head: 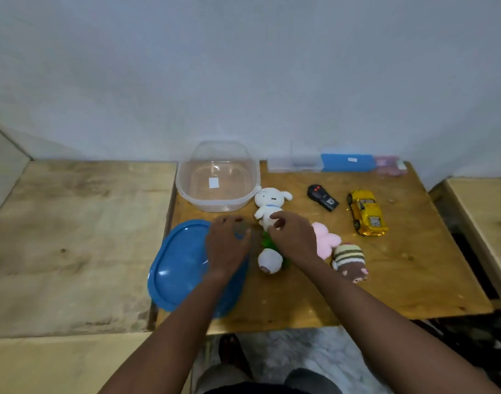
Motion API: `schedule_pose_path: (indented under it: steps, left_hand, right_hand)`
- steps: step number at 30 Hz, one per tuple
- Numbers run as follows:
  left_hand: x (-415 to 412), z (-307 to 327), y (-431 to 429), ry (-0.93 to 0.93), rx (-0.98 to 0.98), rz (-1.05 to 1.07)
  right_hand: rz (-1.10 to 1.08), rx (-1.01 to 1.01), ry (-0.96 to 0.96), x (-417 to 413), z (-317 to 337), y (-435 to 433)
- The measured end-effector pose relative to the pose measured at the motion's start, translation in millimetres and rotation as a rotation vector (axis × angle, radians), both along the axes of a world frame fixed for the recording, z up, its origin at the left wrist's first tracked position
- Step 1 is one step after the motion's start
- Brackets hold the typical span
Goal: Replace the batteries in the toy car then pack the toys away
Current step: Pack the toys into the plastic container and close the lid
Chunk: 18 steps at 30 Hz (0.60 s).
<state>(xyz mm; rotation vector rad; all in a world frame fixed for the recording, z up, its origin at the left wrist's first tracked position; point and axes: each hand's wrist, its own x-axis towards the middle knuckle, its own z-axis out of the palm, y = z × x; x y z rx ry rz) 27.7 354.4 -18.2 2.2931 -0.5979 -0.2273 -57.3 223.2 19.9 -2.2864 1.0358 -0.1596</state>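
Centrally, a clear tub [186, 191] is standing open at the back of the wooden table [414, 280], holding only a white label on its floor. Its blue lid [175, 268] is lying flat in front of it, reaching slightly past the table's left edge.

The left hand [228, 245] is hovering over the lid's right rim with fingers curled; blur is hiding whether it is holding anything. The right hand [293, 237] is pinching the lower end of a white plush dog [272, 201], which is lying just beside the tub.

The yellow toy car [367, 213] is sitting on the table's right part, well apart from both hands, with a black remote [322, 197] near its left.

A green-and-white plush [270, 261] and a pink plush [328, 241] are being partly covered by the right hand and wrist; a striped plush [350, 261] is touching the pink one. Against the wall, a blue box [347, 162] and the pale cases flanking it are showing too blurred to read their contents.

Bare wood is lying open along the near edge and right corner.
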Motion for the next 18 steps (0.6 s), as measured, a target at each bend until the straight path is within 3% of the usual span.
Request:
schedule_pose_path:
  steps: [2,4,10,18]
  left_hand:
    - [-1.8,3.7,-27.9,-0.061,0.063,-0.111]
    - [-1.5,0.8,-51.0,0.0,0.093,-0.119]
    - [-5.2,-9.7,-99.0,0.278,0.132,0.047]
    - [-1.0,-10.1,-133.1,0.396,0.195,0.267]
  right_hand:
    - [-0.05,-0.027,0.019,-10.9,1.2,-19.6]
    - [-0.099,-0.058,0.006,-22.3,0.1,-38.4]
    - [-0.188,-0.04,0.034,-33.5,-9.6,-101.5]
    - [-0.052,-0.048,0.133,-5.9,-38.7,-189.3]
